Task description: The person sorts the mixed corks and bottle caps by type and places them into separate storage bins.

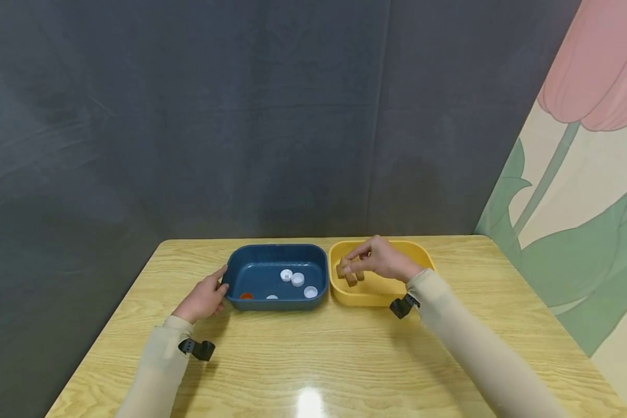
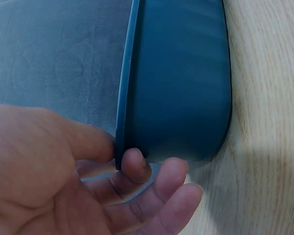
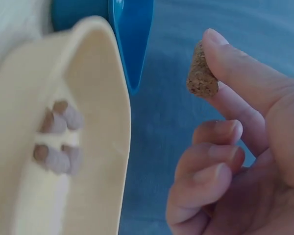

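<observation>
My left hand (image 1: 202, 299) grips the left end of a blue plastic tray (image 1: 271, 253), with the rim pinched between thumb and fingers in the left wrist view. Inside that tray lie several white bottle caps (image 1: 298, 280) and an orange cap (image 1: 246, 296). My right hand (image 1: 385, 261) is over a yellow plastic tray (image 1: 366, 299) and pinches a bottle cork (image 3: 202, 73) between thumb and index finger, its other fingers curled below. More corks (image 3: 54, 157) lie on the yellow tray's floor, blurred in the right wrist view.
The two trays stand side by side, touching or nearly so, at the back of a wooden table (image 1: 292, 354). A dark curtain (image 1: 271, 128) hangs behind them. On the right rises a wall (image 1: 559, 232) painted with a tulip.
</observation>
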Motion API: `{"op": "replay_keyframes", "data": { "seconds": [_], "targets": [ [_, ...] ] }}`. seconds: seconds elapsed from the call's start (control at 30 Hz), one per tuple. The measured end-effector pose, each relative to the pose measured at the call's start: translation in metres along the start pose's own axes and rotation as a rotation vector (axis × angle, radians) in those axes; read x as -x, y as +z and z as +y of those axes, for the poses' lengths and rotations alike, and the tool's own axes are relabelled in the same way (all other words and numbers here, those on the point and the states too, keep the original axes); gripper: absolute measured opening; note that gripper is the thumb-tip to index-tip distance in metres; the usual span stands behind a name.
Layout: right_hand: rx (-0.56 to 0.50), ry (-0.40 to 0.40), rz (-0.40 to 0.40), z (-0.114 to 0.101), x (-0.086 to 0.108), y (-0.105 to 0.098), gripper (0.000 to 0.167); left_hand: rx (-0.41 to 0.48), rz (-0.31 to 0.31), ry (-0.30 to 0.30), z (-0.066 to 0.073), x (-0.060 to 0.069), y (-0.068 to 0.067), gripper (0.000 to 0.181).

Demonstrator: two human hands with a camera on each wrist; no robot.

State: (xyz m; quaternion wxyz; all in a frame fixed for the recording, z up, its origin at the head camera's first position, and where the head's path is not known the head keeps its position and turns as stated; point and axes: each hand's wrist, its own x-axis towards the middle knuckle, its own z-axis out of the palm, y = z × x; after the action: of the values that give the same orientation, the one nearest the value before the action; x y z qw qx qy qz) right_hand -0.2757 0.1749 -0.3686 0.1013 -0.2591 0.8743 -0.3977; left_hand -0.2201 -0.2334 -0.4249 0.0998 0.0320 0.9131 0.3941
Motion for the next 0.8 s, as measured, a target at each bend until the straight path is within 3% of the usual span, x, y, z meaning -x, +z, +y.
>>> {"op": "replay_keyframes", "data": {
  "seconds": [0.47,0.8],
  "targets": [
    [0.091,0.119,0.033,0.022,-0.024,-0.034,0.028,-0.004,0.001,0.004,0.001,0.001,0.000,0.057],
    [0.048,0.251,0.042,0.041,-0.037,-0.038,0.032,0.008,-0.001,-0.003,0.001,0.001,0.001,0.057]
  ]
}}
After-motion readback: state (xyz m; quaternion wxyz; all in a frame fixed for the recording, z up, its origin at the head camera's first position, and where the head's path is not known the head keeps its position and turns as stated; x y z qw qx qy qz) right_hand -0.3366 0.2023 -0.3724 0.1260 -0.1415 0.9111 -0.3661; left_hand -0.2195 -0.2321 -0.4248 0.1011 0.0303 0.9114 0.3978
